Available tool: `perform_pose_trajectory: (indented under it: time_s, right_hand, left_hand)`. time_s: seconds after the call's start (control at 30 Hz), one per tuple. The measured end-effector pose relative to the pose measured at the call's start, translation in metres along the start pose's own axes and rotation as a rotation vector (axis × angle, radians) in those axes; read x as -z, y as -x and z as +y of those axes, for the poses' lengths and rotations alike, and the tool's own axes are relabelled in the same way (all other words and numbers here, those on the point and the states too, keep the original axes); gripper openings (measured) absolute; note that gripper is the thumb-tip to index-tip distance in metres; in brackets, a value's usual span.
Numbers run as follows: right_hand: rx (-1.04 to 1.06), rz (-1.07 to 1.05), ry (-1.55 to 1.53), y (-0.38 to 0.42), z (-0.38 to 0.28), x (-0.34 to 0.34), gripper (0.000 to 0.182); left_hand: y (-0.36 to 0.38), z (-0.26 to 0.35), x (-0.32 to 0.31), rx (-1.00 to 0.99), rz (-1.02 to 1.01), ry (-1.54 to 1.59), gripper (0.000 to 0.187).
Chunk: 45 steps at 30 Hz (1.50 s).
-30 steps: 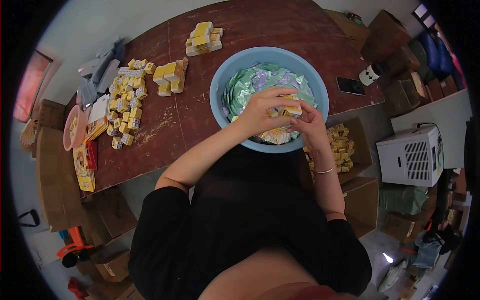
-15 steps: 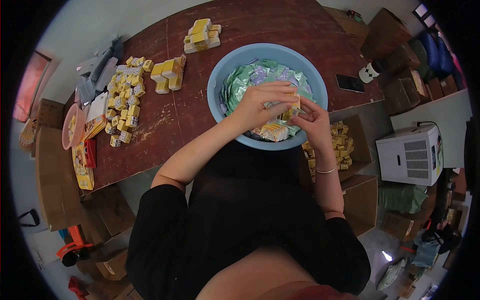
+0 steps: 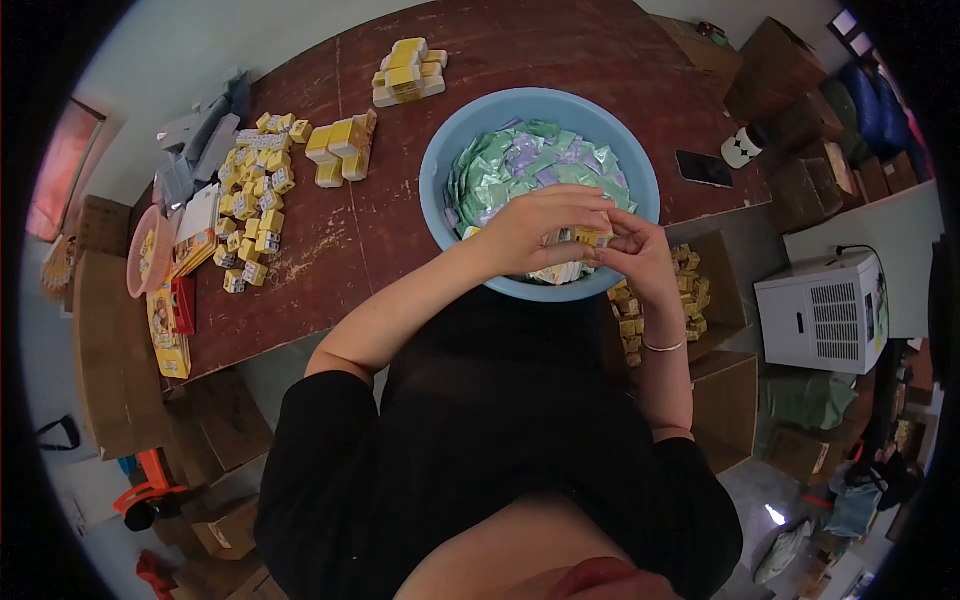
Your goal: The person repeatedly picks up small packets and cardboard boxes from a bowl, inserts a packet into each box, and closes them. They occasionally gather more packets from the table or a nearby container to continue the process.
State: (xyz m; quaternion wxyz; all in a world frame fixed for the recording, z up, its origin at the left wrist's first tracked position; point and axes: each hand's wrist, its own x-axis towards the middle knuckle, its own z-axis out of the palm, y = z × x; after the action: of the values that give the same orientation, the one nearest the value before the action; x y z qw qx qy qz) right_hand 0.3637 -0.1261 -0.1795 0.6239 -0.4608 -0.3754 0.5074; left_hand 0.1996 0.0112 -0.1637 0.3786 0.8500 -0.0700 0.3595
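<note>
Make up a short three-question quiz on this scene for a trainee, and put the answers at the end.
1. Multiple choice: What is between the fingers of the left hand and the right hand?
A) a pink plastic bowl
B) a small, yellow, box-shaped carton
C) a white cup
2. True or false: The flat, black, rectangular phone lies on the dark red-brown table, to the right of the round, blue plastic basin.
3. Fill in the blank: The basin holds shiny purple and ____ packets.

Key: 1. B; 2. True; 3. green.
</note>
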Motion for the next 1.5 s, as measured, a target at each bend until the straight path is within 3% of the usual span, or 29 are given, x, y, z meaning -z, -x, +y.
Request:
perform_pose_trajectory:
  time_s: [0.03, 0.1, 0.17, 0.3, 0.43, 0.53, 0.6, 0.63, 0.67, 0.7, 0.73, 0.77, 0.8, 0.87, 0.9, 0.97, 1.03, 1.1, 1.13, 1.2, 1.23, 1.3, 1.33, 1.4, 1.5]
  right_hand:
    - [0.001, -0.017, 0.018, 0.002, -0.004, 0.004, 0.054]
    - [0.003, -0.025, 0.037, 0.005, -0.016, 0.014, 0.053]
    - [-0.137, -0.219, 0.208, 0.007, -0.028, 0.022, 0.051]
    - [-0.179, -0.285, 0.116, 0.007, -0.028, 0.020, 0.050]
    - [-0.185, -0.342, -0.028, 0.006, -0.024, 0.023, 0.048]
    - [-0.214, -0.357, -0.051, 0.008, -0.020, 0.027, 0.049]
    - [-0.230, -0.361, -0.042, 0.012, -0.029, 0.037, 0.049]
    - [-0.262, -0.315, 0.233, 0.018, -0.046, 0.048, 0.050]
    - [-0.291, -0.265, 0.508, 0.025, -0.057, 0.061, 0.051]
    - [-0.293, -0.264, 0.504, 0.034, -0.061, 0.078, 0.051]
    - [-0.325, -0.170, 0.715, 0.045, -0.065, 0.097, 0.051]
    - [-0.355, -0.073, 0.928, 0.051, -0.070, 0.102, 0.051]
    - [-0.358, -0.076, 0.927, 0.058, -0.072, 0.104, 0.051]
    - [-0.229, 0.290, 1.284, 0.063, -0.081, 0.101, 0.052]
    - [-0.234, 0.288, 1.282, 0.063, -0.080, 0.101, 0.052]
    - [-0.057, 0.312, 1.247, 0.059, -0.078, 0.098, 0.051]
    - [-0.024, 0.246, 1.216, 0.053, -0.076, 0.090, 0.052]
    - [0.011, 0.183, 1.188, 0.043, -0.074, 0.076, 0.053]
    - [0.010, 0.142, 1.094, 0.038, -0.073, 0.066, 0.054]
    - [0.007, 0.103, 0.999, 0.023, -0.065, 0.049, 0.056]
    - [0.036, -0.007, 0.772, 0.014, -0.051, 0.043, 0.064]
    - [0.094, -0.170, 0.324, -0.008, -0.016, 0.027, 0.082]
    - [0.122, -0.223, 0.109, -0.016, 0.003, 0.018, 0.093]
    - [0.125, -0.261, -0.039, -0.023, 0.023, -0.002, 0.101]
    - [0.080, -0.261, -0.250, -0.026, 0.037, -0.007, 0.109]
  left_hand:
    - [-0.003, 0.005, 0.004, 0.000, 0.001, 0.000, 0.037]
    - [-0.008, 0.017, 0.013, 0.191, -0.115, 0.150, 0.041]
    - [-0.011, 0.011, 0.016, 0.158, -0.179, 0.146, 0.042]
    - [-0.025, 0.005, 0.023, 0.058, -0.367, 0.156, 0.049]
    - [-0.027, 0.004, 0.017, 0.010, -0.346, 0.168, 0.043]
    - [-0.021, 0.002, 0.011, -0.021, -0.358, 0.144, 0.052]
    - [-0.016, 0.010, 0.008, 0.061, -0.381, 0.151, 0.067]
    - [-0.013, 0.006, 0.010, 0.065, -0.383, 0.153, 0.067]
    - [-0.007, -0.001, 0.015, 0.120, -0.420, -0.034, 0.072]
    - [0.001, -0.009, 0.020, 0.174, -0.458, -0.221, 0.077]
    - [0.010, -0.018, 0.024, 0.175, -0.461, -0.220, 0.077]
    - [0.020, -0.025, 0.027, 0.222, -0.606, -0.387, 0.077]
    - [0.029, -0.032, 0.027, 0.273, -0.749, -0.552, 0.077]
    - [0.033, -0.033, 0.023, 0.314, -0.764, -0.581, 0.079]
    - [0.034, -0.033, 0.021, 0.347, -0.782, -0.606, 0.080]
    - [0.034, -0.033, 0.022, 0.381, -0.765, -0.556, 0.082]
    - [0.034, -0.032, 0.028, 0.412, -0.753, -0.510, 0.083]
    - [0.035, -0.032, 0.035, 0.395, -0.559, -0.333, 0.078]
    - [0.031, -0.030, 0.037, 0.393, -0.561, -0.334, 0.078]
    - [0.020, -0.022, 0.043, 0.406, -0.364, -0.034, 0.064]
    - [0.018, -0.019, 0.040, 0.407, -0.366, -0.031, 0.064]
    - [0.011, -0.013, 0.027, 0.818, -0.107, 0.817, 0.051]
    - [0.009, -0.013, 0.020, 0.813, -0.110, 0.819, 0.051]
    - [0.004, -0.015, 0.006, 0.852, -0.051, 1.133, 0.042]
    - [-0.001, -0.019, -0.008, 0.693, 0.095, 1.071, 0.042]
